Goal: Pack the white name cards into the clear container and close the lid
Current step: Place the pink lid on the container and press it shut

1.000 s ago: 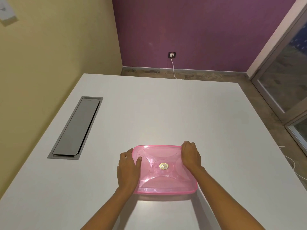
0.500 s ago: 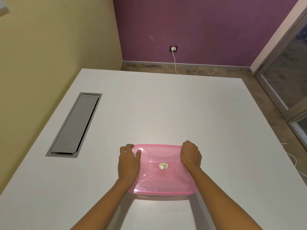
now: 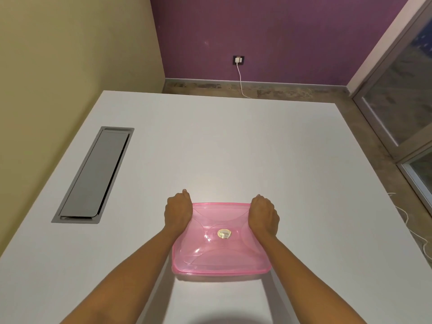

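A container with a translucent pink lid (image 3: 219,249) lies flat on the white table (image 3: 233,148), near the front edge. A gold round sticker (image 3: 224,234) marks the lid's middle. My left hand (image 3: 178,212) curls over the lid's far left corner, fingers wrapped around the rim. My right hand (image 3: 263,213) does the same on the far right corner. The lid covers the container. No white name cards are visible; what is inside is hidden by the pink plastic.
A grey metal cable hatch (image 3: 95,174) is set into the table at the left. Yellow wall to the left, purple wall behind with a socket and white cable (image 3: 239,60). A glass door stands at the right.
Both hands slid from the lid's sides up to its far corners and curled over the rim. The left hand went from flat on the lid to gripping the corner.
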Tool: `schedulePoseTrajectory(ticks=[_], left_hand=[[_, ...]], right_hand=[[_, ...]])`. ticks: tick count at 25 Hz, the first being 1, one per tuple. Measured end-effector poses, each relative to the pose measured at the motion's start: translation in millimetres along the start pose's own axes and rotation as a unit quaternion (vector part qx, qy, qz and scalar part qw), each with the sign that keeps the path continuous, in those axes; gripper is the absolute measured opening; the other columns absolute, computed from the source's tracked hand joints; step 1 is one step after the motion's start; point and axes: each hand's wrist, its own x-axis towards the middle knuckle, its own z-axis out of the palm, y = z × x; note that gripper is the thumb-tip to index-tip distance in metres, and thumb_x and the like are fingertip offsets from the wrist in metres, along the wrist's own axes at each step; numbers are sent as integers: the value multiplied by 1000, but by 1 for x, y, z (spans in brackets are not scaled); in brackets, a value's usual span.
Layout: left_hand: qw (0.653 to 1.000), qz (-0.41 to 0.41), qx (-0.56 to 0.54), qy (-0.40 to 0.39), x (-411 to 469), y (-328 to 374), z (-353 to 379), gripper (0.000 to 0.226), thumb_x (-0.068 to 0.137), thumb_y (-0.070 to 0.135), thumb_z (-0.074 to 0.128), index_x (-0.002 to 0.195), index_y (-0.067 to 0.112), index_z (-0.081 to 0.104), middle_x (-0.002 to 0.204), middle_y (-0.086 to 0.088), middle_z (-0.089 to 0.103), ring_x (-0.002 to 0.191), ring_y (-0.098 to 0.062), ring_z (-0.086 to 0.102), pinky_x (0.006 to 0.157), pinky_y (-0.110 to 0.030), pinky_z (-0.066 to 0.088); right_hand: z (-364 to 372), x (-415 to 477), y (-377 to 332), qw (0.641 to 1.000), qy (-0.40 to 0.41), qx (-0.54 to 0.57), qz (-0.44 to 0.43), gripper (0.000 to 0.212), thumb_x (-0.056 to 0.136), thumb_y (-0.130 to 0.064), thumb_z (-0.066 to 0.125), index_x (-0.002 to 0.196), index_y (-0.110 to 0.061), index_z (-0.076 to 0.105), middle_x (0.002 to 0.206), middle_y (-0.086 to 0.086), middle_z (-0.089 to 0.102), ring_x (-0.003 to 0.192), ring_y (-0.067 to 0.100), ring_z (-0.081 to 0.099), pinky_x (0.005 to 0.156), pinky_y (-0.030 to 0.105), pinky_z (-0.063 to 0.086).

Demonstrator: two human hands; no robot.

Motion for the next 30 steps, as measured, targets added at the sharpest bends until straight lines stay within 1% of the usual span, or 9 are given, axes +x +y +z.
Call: schedulePoseTrajectory(ticks=[2,5,6,7,9,10,11,13,30], left_hand=[[1000,3,-9,26,-2,3,0,37,100,17,24,107,-3,55,102,-22,65,95,-40,59,71,-38,42],[991,32,-53,119,-18,8,-8,40,100,25,29,92,3,61,94,-17,65,89,-40,60,70,-42,46],[986,76,-47,141,-27,4,-5,34,99,26,32,100,7,60,104,-13,64,96,-36,59,74,-43,49],[983,111,-53,135,-40,-1,0,33,99,28,35,115,10,57,120,-9,60,110,-31,56,86,-43,49],[981,160,-59,93,-66,-17,11,50,98,37,32,142,14,35,151,0,36,140,-20,32,114,-37,30],[981,176,-31,82,-74,-24,16,57,98,42,25,148,16,23,157,4,21,146,-15,18,120,-35,17],[979,189,6,76,-79,-30,20,62,96,47,17,150,17,13,159,7,9,147,-11,7,122,-35,8],[977,198,45,72,-83,-35,23,67,93,52,10,151,19,3,159,8,-1,147,-9,-4,122,-37,2],[970,220,63,83,-78,-38,30,68,94,52,16,151,17,0,161,1,-1,148,-14,-3,121,-41,4]], right_hand=[[0,0,0,1000,0,-3,-2,19,88,1,38,80,-10,51,87,10,63,76,31,61,57,30,35],[0,-1,0,1000,1,-1,1,18,86,2,38,78,-11,48,86,10,62,74,31,60,56,30,34],[0,-1,0,1000,1,3,4,18,86,2,38,79,-10,50,86,10,62,74,31,60,56,30,34],[0,-1,0,1000,3,7,5,18,86,2,38,80,-9,51,86,10,62,73,31,60,56,31,34],[-1,-2,-1,1000,8,12,6,18,87,2,38,82,-8,52,86,11,62,73,32,60,56,31,35],[-1,-2,-1,1000,9,13,8,18,87,2,38,83,-7,53,86,11,62,74,32,61,56,31,35],[0,-2,-1,1000,10,14,11,18,87,2,38,83,-7,54,86,11,62,74,32,61,56,31,35],[1,-1,-1,1000,12,16,11,18,87,2,39,83,-7,54,85,11,62,74,32,61,56,31,35],[2,0,0,999,21,35,16,17,85,3,40,80,-5,54,83,12,61,71,34,60,55,31,35]])
